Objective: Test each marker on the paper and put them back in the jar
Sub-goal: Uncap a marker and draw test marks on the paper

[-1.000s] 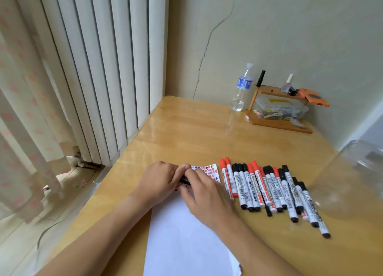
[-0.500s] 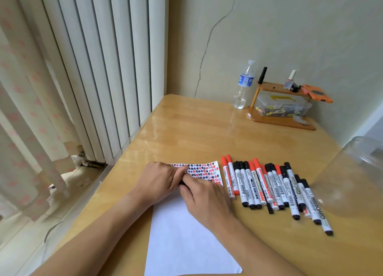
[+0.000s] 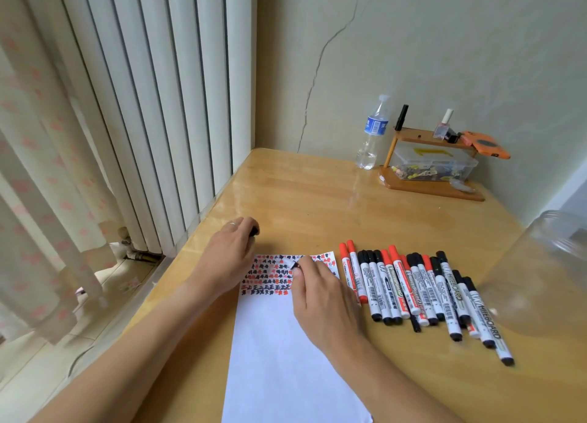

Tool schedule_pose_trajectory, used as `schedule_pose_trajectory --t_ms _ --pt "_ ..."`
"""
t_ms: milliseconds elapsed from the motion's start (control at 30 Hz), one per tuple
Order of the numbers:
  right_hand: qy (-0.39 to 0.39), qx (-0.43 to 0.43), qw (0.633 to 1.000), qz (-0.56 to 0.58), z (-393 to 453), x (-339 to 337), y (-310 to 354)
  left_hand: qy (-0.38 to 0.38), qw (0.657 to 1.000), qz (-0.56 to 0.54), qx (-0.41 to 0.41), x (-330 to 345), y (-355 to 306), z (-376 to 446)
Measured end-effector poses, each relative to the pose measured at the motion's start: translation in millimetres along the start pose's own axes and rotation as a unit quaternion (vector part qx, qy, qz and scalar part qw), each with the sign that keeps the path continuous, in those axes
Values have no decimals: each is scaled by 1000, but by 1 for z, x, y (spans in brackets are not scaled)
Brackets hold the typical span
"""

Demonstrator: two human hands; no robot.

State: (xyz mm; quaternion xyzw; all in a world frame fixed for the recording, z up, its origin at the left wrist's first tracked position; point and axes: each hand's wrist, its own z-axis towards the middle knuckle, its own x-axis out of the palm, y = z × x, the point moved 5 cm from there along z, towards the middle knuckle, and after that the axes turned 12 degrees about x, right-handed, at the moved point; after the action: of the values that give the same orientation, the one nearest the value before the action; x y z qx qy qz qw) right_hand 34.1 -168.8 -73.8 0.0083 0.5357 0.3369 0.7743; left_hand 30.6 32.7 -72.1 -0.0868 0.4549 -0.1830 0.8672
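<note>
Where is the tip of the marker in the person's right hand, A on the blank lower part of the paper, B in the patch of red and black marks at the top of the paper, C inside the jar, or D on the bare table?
B: the right hand holds the marker with its tip in the marked patch at the top of the paper.

The right hand [image 3: 320, 298] hides nearly all of its marker [image 3: 295, 266]. The jar [image 3: 546, 270] is cut off at the right edge, the paper [image 3: 286, 359] at the near edge.
</note>
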Motion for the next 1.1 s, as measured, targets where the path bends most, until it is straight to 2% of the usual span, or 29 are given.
schedule_pose_trajectory --t_ms 100,267,400,500,567,667,767,900,967,1000,1033,1100 --pt "-3 9 1000 -1 0 3 -3 48 997 61 13 19 6 17" --pt "-61 6 998 -31 3 3 -4 104 990 98 10 33 8 34" --pt "-84 -6 995 -45 4 2 -6 125 988 86 16 36 17 27" --pt "-82 1 996 -37 6 0 -7 135 990 33 2 30 20 22" --pt "-66 2 998 2 8 -5 -7 124 992 -4 -10 23 19 16" --pt "20 19 986 166 12 -11 -12 112 994 -5 5 12 11 -1" --pt "104 97 920 366 15 -13 -15 120 992 24 5 2 -1 -24" --pt "198 229 767 566 14 -7 -15 194 980 47 -19 -2 -8 -50" --pt "237 255 690 635 18 -8 -15 215 975 53 -28 0 -6 -57" --pt "247 251 666 658 21 -10 -14 219 973 60 -31 1 -5 -58" --pt "252 238 661 666 24 -13 -13 221 972 66 -33 1 -5 -58" --pt "252 219 690 642 28 -18 -11 228 971 71 -35 2 -7 -58"
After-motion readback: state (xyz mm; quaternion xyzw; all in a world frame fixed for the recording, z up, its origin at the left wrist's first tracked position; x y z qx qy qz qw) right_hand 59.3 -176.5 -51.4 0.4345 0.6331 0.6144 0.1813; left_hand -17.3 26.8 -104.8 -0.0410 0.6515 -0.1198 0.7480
